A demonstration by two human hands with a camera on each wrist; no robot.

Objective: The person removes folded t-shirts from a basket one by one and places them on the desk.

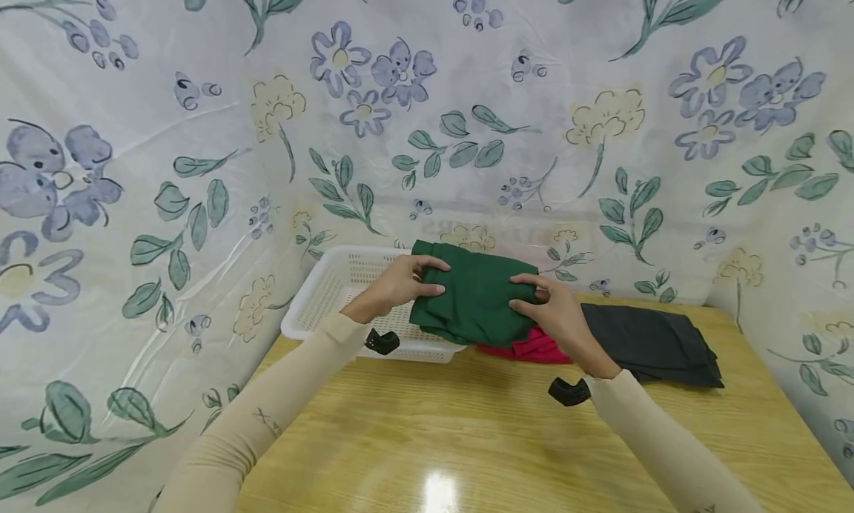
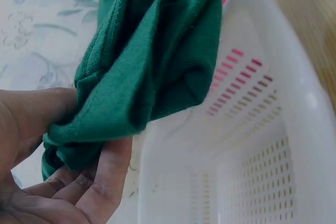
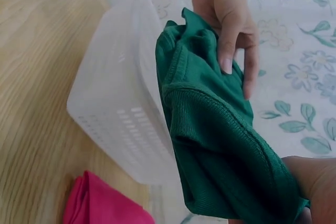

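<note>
A folded green garment [image 1: 477,294] with ribbed edges is held up between both hands, over the right end of a white plastic basket [image 1: 333,276]. My left hand [image 1: 402,282] grips its left edge, thumb on one side and fingers on the other, as the left wrist view shows. At the opposite edge my right hand [image 1: 550,305] pinches the cloth. Folds of the garment [image 3: 210,129] hang loosely between the hands in the right wrist view, where my right fingers are mostly hidden behind it. The basket's slotted wall [image 2: 252,77] lies just below the cloth.
A red folded cloth [image 1: 534,348] lies on the wooden table [image 1: 414,416] right of the basket, partly under the green garment in this view. Farther right is a dark grey folded cloth [image 1: 650,342]. Floral fabric [image 1: 467,164] hangs behind and at the sides of the table.
</note>
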